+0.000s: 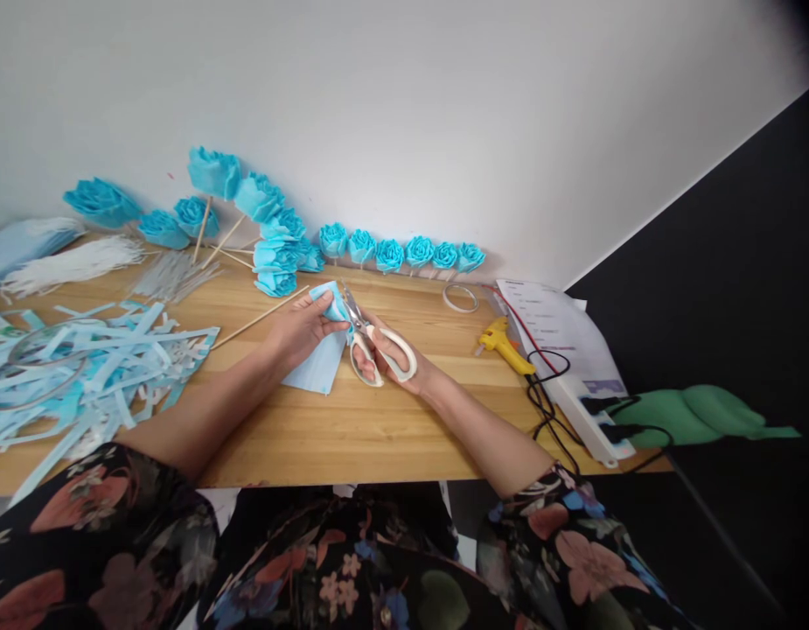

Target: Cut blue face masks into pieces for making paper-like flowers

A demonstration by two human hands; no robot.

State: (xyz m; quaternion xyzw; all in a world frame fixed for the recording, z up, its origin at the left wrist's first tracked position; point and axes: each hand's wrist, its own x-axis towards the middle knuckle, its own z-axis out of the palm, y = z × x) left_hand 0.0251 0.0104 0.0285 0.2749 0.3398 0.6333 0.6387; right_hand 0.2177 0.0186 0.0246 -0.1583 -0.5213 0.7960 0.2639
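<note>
Above the wooden table (378, 420), the left hand (303, 328) pinches a folded light-blue paper sheet (318, 363), while the right hand (394, 354) grips white-handled scissors (371, 341), blades pointing away toward the wall, biting the sheet's top edge.

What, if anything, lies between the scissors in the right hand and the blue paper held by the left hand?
Nothing visible: the scissors in the right hand already meet the blue paper, which the left hand holds.
</note>
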